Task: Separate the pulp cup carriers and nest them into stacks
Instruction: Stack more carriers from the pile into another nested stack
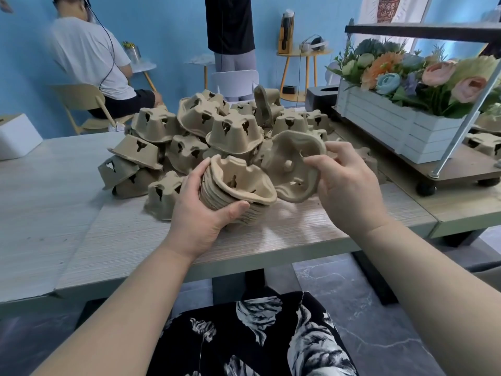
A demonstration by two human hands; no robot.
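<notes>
Pulp carrier, pinched in the right grip, hangs open-side leftward just right of the stack clamped in the left grip.

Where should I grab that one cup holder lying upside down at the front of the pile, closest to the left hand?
Probably from above. The upside-down cup holder sits with its narrower bottom up and wide rim on the table, so spread your fingers over the top and squeeze two opposite sloped sides, then lift it clear of the pile.
</notes>
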